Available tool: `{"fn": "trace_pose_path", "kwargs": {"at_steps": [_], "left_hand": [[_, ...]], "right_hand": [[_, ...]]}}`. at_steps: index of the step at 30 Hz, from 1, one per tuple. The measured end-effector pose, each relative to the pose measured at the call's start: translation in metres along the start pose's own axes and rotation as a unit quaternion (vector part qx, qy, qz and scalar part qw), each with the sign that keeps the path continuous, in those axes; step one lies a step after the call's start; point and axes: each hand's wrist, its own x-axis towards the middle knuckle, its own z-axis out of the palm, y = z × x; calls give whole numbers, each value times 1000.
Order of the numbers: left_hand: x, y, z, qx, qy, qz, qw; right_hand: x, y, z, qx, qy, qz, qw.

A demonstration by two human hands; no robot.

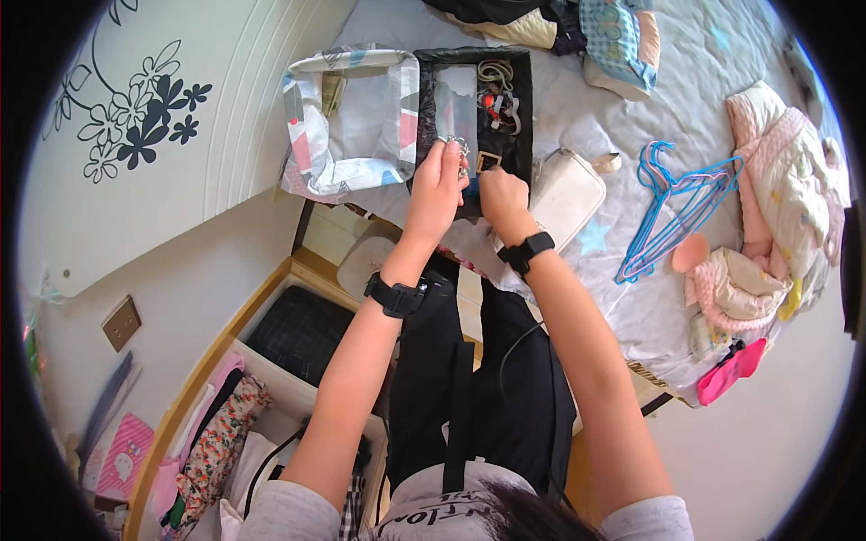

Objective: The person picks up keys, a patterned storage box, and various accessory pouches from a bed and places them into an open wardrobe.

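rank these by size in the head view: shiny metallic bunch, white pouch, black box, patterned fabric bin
1. Black box and patterned fabric bin: look about alike, so unranked
2. White pouch
3. Shiny metallic bunch

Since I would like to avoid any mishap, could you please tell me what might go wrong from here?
The shiny metal bundle in the left hand could slip and drop into the black box, where it might tangle with the coiled band or be hard to pick out. The white pouch lies close beside the right hand and wrist, so a sideways move there might nudge it.
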Motion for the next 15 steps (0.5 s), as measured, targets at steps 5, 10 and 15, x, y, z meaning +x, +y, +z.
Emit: {"fn": "trace_pose_path", "kwargs": {"at_steps": [5, 10, 15], "left_hand": [[7, -19, -11, 160, -24, 26, 986], [6, -33, -9, 376, -19, 133, 917], [0, -42, -5, 451, -63, 119, 882]], "right_hand": [[-16, -11, -49, -124, 45, -60, 989], [11, 12, -43, -8, 77, -102, 992], [55, 32, -17, 313, -107, -3, 944]]}}
